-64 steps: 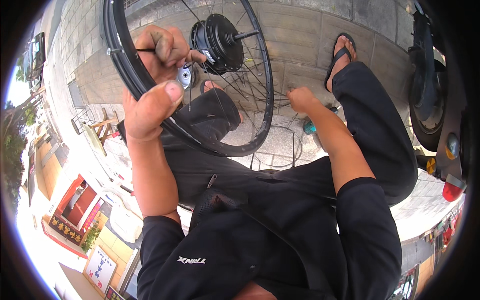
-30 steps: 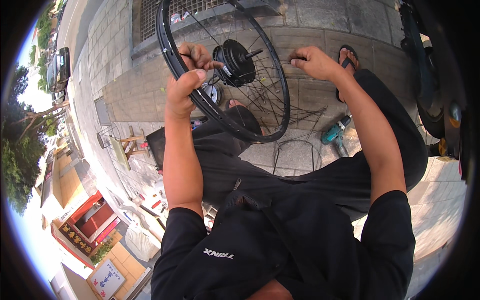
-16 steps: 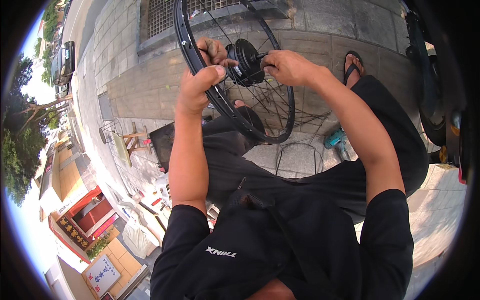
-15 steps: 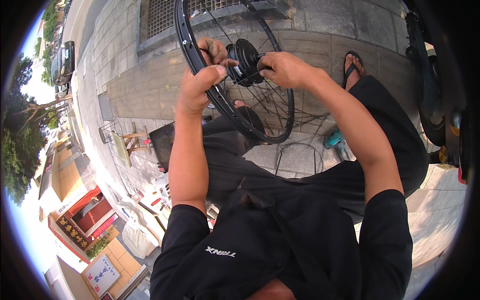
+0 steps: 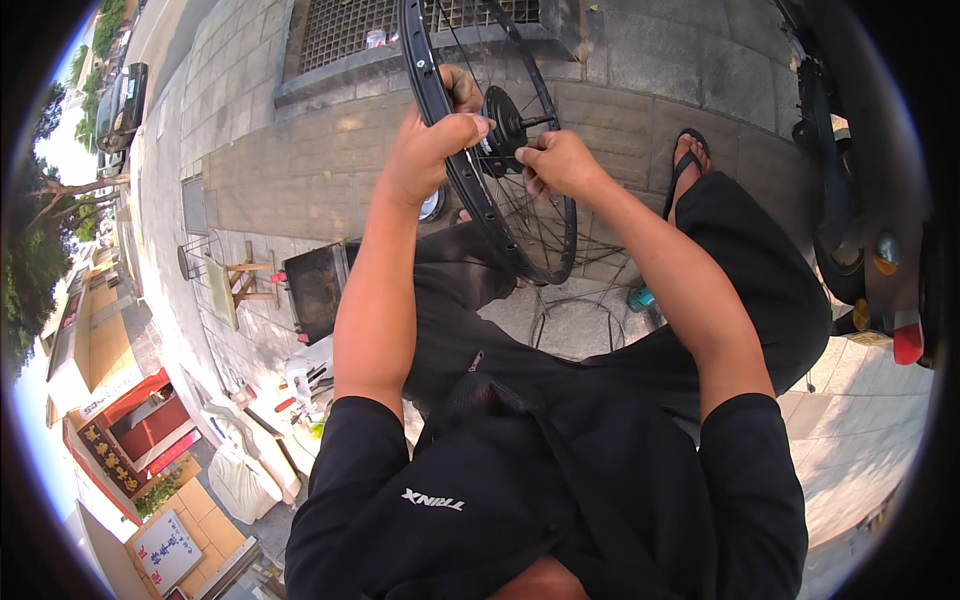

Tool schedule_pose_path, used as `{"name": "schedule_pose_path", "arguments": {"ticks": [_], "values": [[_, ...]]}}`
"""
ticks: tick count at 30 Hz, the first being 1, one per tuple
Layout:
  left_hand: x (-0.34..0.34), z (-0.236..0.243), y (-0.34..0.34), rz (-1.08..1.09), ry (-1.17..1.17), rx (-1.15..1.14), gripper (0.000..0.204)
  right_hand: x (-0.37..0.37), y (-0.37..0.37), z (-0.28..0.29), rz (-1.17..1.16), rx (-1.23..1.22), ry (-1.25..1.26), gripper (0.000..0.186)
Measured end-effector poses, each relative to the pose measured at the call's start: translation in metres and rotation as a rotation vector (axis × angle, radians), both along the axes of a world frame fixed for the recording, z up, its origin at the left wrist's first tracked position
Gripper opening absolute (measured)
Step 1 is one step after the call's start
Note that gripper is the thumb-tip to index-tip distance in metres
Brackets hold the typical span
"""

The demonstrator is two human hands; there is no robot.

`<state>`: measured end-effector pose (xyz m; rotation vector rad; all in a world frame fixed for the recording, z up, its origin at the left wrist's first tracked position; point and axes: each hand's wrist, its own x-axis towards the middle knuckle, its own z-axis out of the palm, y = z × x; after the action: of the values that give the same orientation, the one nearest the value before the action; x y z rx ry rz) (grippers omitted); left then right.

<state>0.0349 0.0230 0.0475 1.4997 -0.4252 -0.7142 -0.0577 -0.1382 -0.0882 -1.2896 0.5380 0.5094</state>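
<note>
A black wheel rim (image 5: 462,185) stands tilted in front of me, with thin spokes running to a thick black hub (image 5: 507,122). My left hand (image 5: 432,145) is closed round the rim's left side, its thumb over the rim and its fingers curled inside near the hub. My right hand (image 5: 562,165) is pinched at the hub's lower right side, just below the protruding axle (image 5: 540,121). A spoke seems to lie between its fingertips, though the fingers partly hide it. Several spokes in the lower part of the wheel splay loosely.
On the ground between my legs lie a thin black loop (image 5: 578,302) and a teal power tool (image 5: 641,298). A dark box (image 5: 313,292), a small wooden stool (image 5: 243,285) and scattered tools are at left. Parked vehicle parts (image 5: 850,240) stand at right, a floor grate (image 5: 350,35) ahead.
The wheel has shifted right in view and turned slightly more edge-on. My right hand has moved from the axle to below it, at the hub's side. My left hand stays on the rim.
</note>
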Motion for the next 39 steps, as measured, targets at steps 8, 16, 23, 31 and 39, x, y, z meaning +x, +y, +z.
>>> {"name": "schedule_pose_path", "arguments": {"ticks": [8, 16, 23, 31, 39], "values": [[0.004, 0.002, -0.022, 0.038, 0.009, 0.045, 0.019, -0.004, -0.085, 0.149, 0.497, -0.456, -0.349, 0.036], [0.005, -0.011, -0.053, -0.002, -0.076, 0.032, 0.019, -0.061, 0.004, 0.146, -0.056, 0.219, -0.241, 0.025], [-0.019, 0.004, -0.039, 0.107, -0.116, -0.122, 0.060, -0.075, 0.021, 0.134, -0.112, 0.219, -0.234, 0.029], [0.004, -0.045, 0.028, 0.586, -0.077, 0.060, 0.040, -0.073, 0.019, 0.131, -0.088, 0.130, -0.303, 0.030], [-0.009, -0.110, 0.077, 0.080, -0.553, 0.876, 0.027, -0.074, 0.024, 0.124, -0.092, 0.067, -0.425, 0.025]]}}
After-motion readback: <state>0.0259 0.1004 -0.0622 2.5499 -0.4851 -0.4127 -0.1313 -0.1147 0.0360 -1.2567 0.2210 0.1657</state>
